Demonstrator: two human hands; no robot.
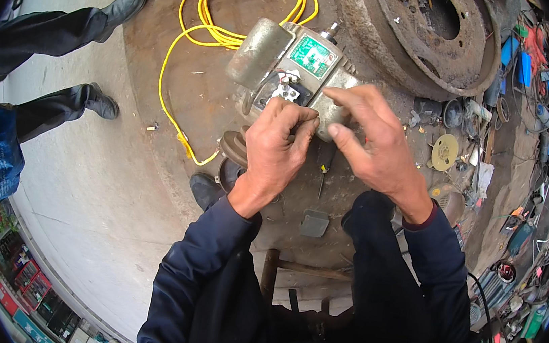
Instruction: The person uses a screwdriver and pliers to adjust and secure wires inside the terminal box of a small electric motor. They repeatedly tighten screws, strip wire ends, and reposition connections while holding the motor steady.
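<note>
A grey electric motor (261,51) lies on the dirty ground ahead of me, with a green plate (313,55) on top and its terminal box (288,92) open. My left hand (276,146) is at the near edge of that box, fingertips pinched together; whatever sits between them is hidden. My right hand (374,141) hovers over the motor's right end with fingers spread and nothing in it. A pulley (233,146) shows on the motor just left of my left wrist.
A yellow cable (239,5) loops behind the motor and trails left. A screwdriver (323,170) and a small grey cover (314,223) lie between my knees. A rusty brake drum (426,33) stands behind. Another person's legs (67,33) are at left. Tools and scrap (529,133) crowd the right.
</note>
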